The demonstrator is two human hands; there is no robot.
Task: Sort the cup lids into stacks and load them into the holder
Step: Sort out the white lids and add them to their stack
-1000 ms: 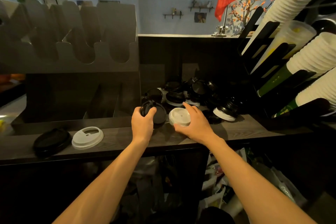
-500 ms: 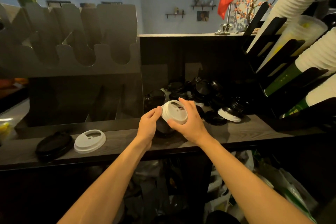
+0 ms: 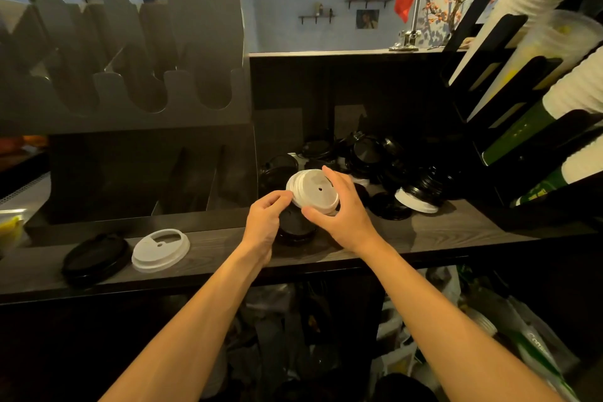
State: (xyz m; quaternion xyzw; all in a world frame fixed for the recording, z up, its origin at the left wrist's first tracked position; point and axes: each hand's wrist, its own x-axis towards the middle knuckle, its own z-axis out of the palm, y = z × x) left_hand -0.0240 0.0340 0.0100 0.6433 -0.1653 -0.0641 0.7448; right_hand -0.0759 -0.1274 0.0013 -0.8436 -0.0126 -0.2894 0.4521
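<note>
Right hand [image 3: 342, 222] grips the white lids [image 3: 315, 188], tilted above the shelf [image 3: 440, 232], thumb under and fingers over, and the left hand [image 3: 264, 222] nips their left rim. Best to square the rims until they nest flush. Then they can go left onto the lone lid [image 3: 160, 250] below the holder [image 3: 130, 121], with the black pile [image 3: 375, 157] left for later.

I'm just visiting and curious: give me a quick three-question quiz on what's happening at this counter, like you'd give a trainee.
1. True or false: the right hand grips white lids.
2. On the counter, the lone white lid lies beside: A) a black lid B) a spoon C) a fork.
3. Fill in: the loose pile at the back of the counter is mostly ___ lids.
Key: 1 true; 2 A; 3 black.
</note>
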